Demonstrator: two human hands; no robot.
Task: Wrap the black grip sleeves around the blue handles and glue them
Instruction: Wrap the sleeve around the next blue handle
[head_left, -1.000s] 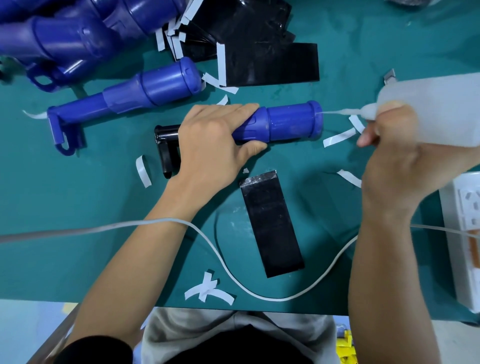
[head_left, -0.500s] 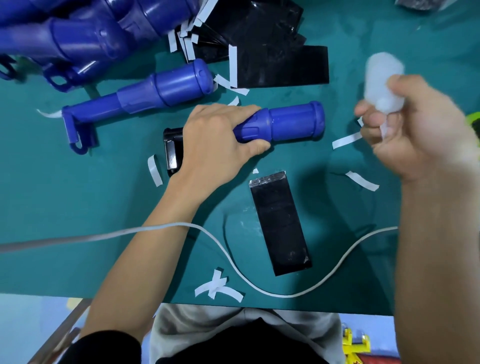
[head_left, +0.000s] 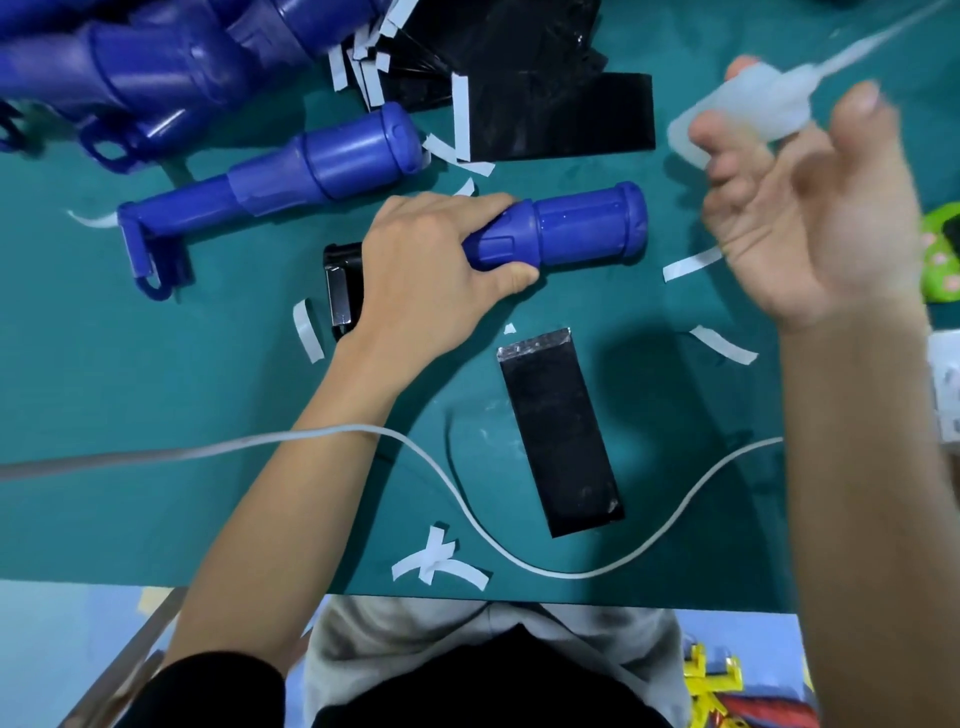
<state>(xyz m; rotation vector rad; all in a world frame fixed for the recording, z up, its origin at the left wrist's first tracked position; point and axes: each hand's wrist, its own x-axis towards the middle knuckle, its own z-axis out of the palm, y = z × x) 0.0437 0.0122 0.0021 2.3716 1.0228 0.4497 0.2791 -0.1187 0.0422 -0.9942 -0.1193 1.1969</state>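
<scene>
The worktop (head_left: 156, 519) ends at its near edge, just behind a looping cable (head_left: 571, 574). Bare green surface shows at the front left, while a pile (head_left: 156, 62) of blue parts crowds the far left. The left grip (head_left: 436, 265) clasps the handle (head_left: 587, 228), which lies flat in the middle and is glossy blue. The sleeve (head_left: 561, 431) lies flat just in front of it, not touching, with one end shiny. The right grip (head_left: 800, 208), raised and blurred, holds a bottle (head_left: 748, 109).

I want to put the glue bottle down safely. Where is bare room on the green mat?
Widest bare mat: near left, between cable and front edge. Also free: between sleeve and right forearm. Crowded: far side, with blue handles, black sheets and paper strips.
</scene>
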